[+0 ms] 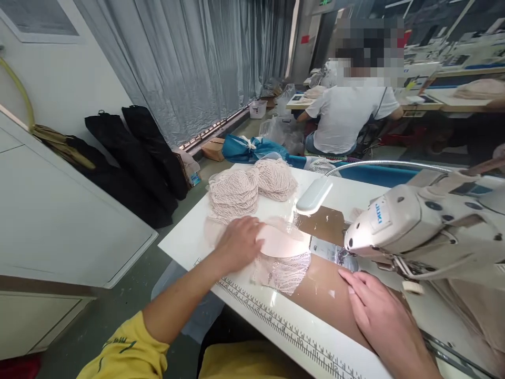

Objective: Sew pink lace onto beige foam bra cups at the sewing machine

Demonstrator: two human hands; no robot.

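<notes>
My left hand (241, 243) lies palm down on the left end of a pale pink fabric piece (279, 241), its thumb apart from the fingers. Patterned lace (290, 271) runs along the near side of that piece, and sheer mesh shows at its far side. The right end of the piece meets the metal plate (325, 251) of a sewing machine (398, 216). My right hand (371, 302) rests on the brown board (321, 281) just before the machine's needle area, fingers stretched out and holding nothing. The needle itself is hidden.
Two stacks of lace pieces (233, 193) stand at the table's far left. A lamp (314, 196) on a bendable neck hangs over the work. A printed ruler (272, 318) follows the near edge. Beyond sits a person in a white shirt (347, 118), near a blue bundle (252, 149).
</notes>
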